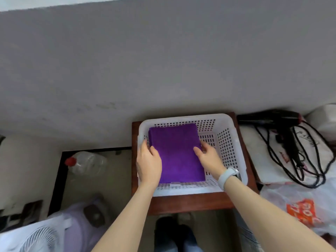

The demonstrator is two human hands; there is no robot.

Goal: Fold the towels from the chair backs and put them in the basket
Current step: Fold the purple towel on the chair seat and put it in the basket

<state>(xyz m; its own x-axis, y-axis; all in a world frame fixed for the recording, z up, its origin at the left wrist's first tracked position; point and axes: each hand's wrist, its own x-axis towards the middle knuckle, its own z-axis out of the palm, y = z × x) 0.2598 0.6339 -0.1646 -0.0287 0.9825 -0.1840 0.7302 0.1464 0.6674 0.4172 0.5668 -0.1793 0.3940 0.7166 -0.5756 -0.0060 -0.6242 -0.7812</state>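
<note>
Head cam looks straight down on the white perforated basket (231, 142), which sits on a small brown wooden table (190, 202) with the folded purple towel (177, 151) lying flat inside it, toward the basket's left wall. Both hands are in the basket too: left hand (149, 162) grips the towel's left edge, thumb on top, and right hand (209, 157) holds the right edge the same way, white watch (228, 176) on that wrist. Right of the basket there's a black hair dryer (271, 119) with its cord, left of it a clear bottle (87, 162) on the floor

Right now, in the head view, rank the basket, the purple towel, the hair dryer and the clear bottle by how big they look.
1. Basket
2. Purple towel, lying inside it
3. Hair dryer and clear bottle: look alike in size, and the bottle sits lower, farther from the camera, so unranked.
</note>
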